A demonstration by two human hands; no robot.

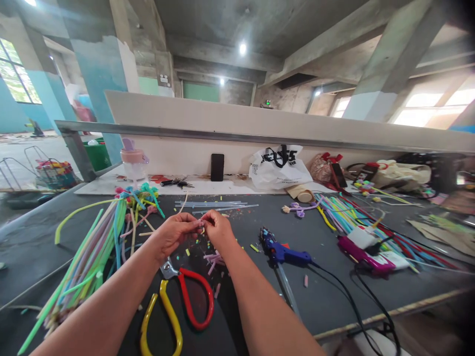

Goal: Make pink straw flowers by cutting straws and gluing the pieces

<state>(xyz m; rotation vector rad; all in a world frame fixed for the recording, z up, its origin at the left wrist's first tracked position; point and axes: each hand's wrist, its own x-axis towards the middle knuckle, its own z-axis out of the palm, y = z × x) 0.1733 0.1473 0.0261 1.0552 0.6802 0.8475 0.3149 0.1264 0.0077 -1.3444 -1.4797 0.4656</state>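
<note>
Nearest are the left forearm (107, 291), which hides the blades of the scissors (169, 268), and the right forearm (265, 296). The left hand (173, 234) and right hand (218, 229), fingers mostly curled, pinch a tiny pale piece (202, 225). Right lies a blue glue gun (291, 255); left, colored stems (98, 242). The far white bag's (282, 173) black lettering is too creased to read.

- Small pinkish piece (201, 224): mostly covered, its full shape too small to tell.
- It sits pinched between left hand (171, 237) and right hand (218, 230), above the dark bench (237, 237).
</note>
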